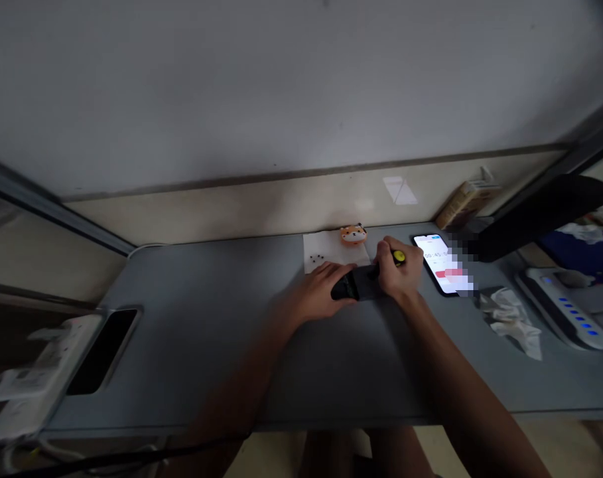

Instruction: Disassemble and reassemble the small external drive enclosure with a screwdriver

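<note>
A black plastic device point(355, 284) lies on the grey desk point(182, 332), its exact kind unclear. My left hand point(321, 291) grips its left end and holds it against the desk. My right hand point(398, 269) is closed around a screwdriver with a yellow-and-black handle point(399, 257), and the shaft and tip are hidden by my fingers. Just beyond my left hand, several small black screws point(317, 258) lie on a white paper sheet point(334, 251). An orange shiba-dog figurine point(352, 234) sits at the sheet's far edge.
To the right, a smartphone point(432, 263) shows a timer, partly blurred. Past it are crumpled tissue point(510, 322) and a power strip with blue lights point(562, 309). A cardboard box point(465, 206) and a black panel point(544, 216) stand at the back right.
</note>
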